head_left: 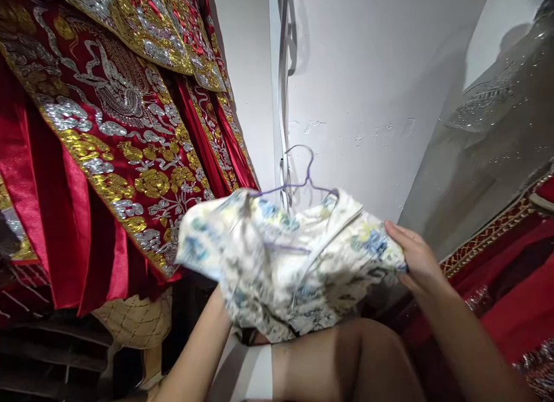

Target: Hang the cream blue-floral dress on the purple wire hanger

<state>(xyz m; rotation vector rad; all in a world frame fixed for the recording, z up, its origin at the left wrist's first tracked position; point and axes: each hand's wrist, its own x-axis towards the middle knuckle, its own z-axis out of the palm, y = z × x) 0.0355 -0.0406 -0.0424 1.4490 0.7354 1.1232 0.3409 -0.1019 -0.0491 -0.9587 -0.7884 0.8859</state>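
A white floral garment (pixel 303 286) with blue and yellow blossoms hangs crumpled in front of me, partly blurred. A thin purple hanger (pixel 309 171) sits inside its neck opening, its hook pointing up. My right hand (pixel 413 255) pinches the garment's right side, thumb at the front and the other fingers mostly behind the cloth. On the left, my left forearm (pixel 208 333) reaches up beneath the garment. The cloth covers my left hand, so its fingers do not show.
Red embroidered robes (pixel 130 113) with gold and silver patterns hang at left. Sheer sequined fabric (pixel 497 119) and red beaded clothing (pixel 511 292) are at right. A white wall (pixel 355 73) with a vertical metal strip (pixel 281 90) stands ahead. A quilted tan chair (pixel 138 321) is lower left.
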